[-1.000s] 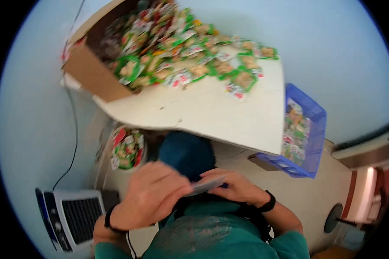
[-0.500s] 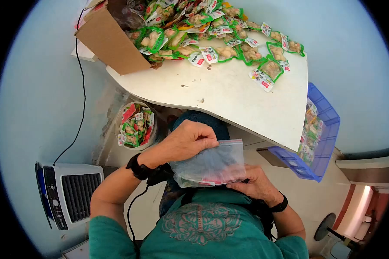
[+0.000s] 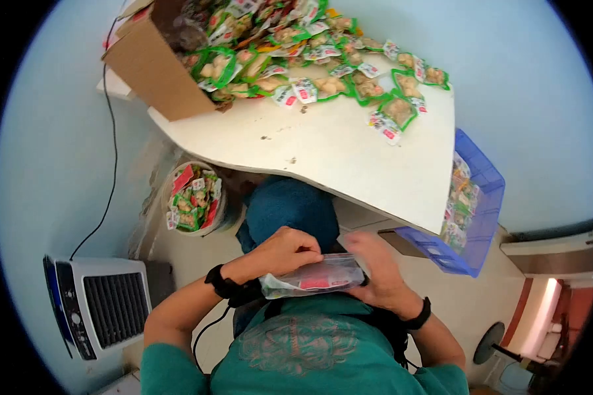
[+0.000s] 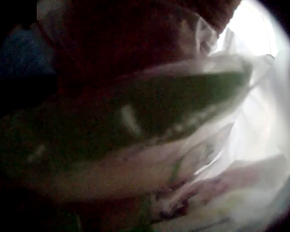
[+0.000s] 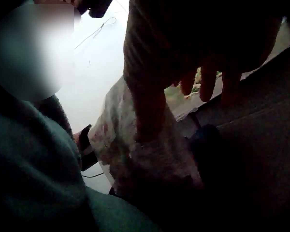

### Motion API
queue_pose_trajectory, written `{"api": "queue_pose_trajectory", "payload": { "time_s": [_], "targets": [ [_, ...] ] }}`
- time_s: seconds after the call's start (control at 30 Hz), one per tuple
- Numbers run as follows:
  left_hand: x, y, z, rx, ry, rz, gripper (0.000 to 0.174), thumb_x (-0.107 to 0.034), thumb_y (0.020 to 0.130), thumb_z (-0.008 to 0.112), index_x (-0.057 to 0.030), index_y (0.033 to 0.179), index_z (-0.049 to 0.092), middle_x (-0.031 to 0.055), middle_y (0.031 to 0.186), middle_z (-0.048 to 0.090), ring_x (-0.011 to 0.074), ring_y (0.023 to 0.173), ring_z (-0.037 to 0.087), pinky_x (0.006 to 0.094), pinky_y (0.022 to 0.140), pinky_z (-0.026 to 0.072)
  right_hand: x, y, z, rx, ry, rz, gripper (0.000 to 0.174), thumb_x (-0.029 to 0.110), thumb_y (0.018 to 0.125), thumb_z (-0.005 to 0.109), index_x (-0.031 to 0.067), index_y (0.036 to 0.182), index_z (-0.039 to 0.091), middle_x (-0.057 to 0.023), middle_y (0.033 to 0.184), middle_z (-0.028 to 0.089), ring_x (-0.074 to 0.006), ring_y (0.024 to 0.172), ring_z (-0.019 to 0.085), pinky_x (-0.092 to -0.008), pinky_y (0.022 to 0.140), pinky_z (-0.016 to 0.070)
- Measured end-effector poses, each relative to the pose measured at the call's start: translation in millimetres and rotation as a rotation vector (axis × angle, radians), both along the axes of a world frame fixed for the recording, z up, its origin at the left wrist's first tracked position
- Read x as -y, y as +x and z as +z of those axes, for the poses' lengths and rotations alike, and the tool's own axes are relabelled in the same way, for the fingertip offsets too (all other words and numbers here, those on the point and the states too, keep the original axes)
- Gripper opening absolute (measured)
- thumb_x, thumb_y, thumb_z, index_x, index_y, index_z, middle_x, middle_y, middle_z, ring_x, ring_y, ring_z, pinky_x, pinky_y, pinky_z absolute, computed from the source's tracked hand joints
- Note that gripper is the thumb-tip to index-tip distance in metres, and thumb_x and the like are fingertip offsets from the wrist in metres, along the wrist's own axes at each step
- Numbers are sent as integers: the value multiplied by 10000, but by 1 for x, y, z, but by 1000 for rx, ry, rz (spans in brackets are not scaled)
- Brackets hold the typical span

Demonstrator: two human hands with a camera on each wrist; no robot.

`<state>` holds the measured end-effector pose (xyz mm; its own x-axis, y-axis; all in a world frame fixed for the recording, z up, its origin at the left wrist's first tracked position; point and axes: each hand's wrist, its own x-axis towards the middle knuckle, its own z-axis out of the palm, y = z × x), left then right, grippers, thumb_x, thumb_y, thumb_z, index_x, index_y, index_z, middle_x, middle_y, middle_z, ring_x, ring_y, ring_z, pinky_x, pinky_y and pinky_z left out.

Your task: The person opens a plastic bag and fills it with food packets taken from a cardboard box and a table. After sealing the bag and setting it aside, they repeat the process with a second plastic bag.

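Note:
A clear plastic zip bag [image 3: 329, 276] with red and green printed packets inside lies across my lap, close to the green shirt. My left hand [image 3: 284, 253] pinches its upper edge near the left end. At the bag's right end, my right hand [image 3: 382, 273] is blurred, its fingers extended upward and its thumb against the bag. The left wrist view is filled by a green-and-white packet [image 4: 183, 96] behind clear film. In the dark right wrist view, the right thumb [image 5: 150, 113] overlaps the bag [image 5: 118, 130] while the other fingers [image 5: 208, 84] stand apart from it.
A white table [image 3: 349, 158] ahead bears a cardboard box [image 3: 161, 76] and a heap of green-edged snack packets [image 3: 323, 85]. Low at left stands a bucket of packets [image 3: 194, 201] near an air cooler [image 3: 115, 306]. A blue crate [image 3: 484, 210] with bagged packets sits right of the table.
The bag, spread upright half a second ago, now lies flatter and lower. My left hand has moved down with it. My right hand has risen along the bag's right end, fingers extending.

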<state>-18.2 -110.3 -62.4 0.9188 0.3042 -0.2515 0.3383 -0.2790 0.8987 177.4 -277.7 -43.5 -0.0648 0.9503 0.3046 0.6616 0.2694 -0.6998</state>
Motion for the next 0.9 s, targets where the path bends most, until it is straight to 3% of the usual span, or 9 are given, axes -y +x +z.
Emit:
{"api": "queue_pose_trajectory", "payload": {
  "time_s": [0.13,0.23,0.33,0.37,0.47,0.57,0.73,0.83,0.9],
  "targets": [
    [0,1,-7,-50,-57,-25,204,-215,863,697,-18,891,743,107,750,704,162,679,656,306,620,503,2,-3,-33,-211,-105,190,543,69,701,819,42,1197,600,-155,1229,621,-349,1121,607,-423,929,508],
    [-3,-1,-5,-134,-143,-35,217,-225,899,680,-25,936,757,64,786,728,110,717,651,276,652,514,3,-9,-30,-355,-208,162,373,48,780,750,23,1134,636,-152,1143,655,-323,1063,637,-401,912,517],
    [-8,-1,-4,-170,-283,12,184,-168,939,655,-15,951,756,27,850,732,77,771,634,258,667,518,5,-6,-23,-467,-346,139,323,39,811,714,10,1122,633,-161,1104,657,-336,1027,641,-368,895,520],
    [-10,1,-2,-193,-281,6,200,-186,948,656,-14,964,757,28,883,735,80,789,638,256,699,527,7,-2,-21,-450,-345,132,325,52,826,719,23,1140,639,-147,1100,666,-298,995,653,-352,845,530],
    [-13,3,7,-160,-719,149,221,-220,959,659,-27,1017,750,32,933,733,93,830,650,251,742,533,17,14,-4,-539,-424,63,338,83,861,733,52,1187,650,-100,1086,689,-198,922,672,-313,743,549],
    [-17,11,20,-117,-511,103,299,-263,1011,574,-7,1081,713,61,989,723,125,879,669,286,773,560,43,47,19,-732,-511,-64,387,98,877,739,48,1247,639,-28,1065,699,-108,914,647,-294,751,544],
    [-13,48,52,1,-323,128,251,-183,1007,564,27,982,699,48,878,708,125,802,668,272,698,560,89,121,3,-1165,-123,-508,347,113,922,675,21,1248,600,-73,1170,676,-183,1023,670,-361,843,571],
    [-3,86,62,169,-60,178,172,-112,955,617,34,904,691,77,775,693,154,703,661,278,627,528,109,178,-15,-1360,56,-696,367,129,945,646,37,1289,560,-93,1210,661,-232,1038,677,-421,868,585],
    [-5,110,56,362,289,141,143,-101,936,636,22,893,694,88,742,682,174,673,654,295,589,502,118,214,-41,-1382,125,-835,359,140,955,636,45,1291,554,-99,1217,656,-251,1041,675,-442,881,586]
  ]
}}
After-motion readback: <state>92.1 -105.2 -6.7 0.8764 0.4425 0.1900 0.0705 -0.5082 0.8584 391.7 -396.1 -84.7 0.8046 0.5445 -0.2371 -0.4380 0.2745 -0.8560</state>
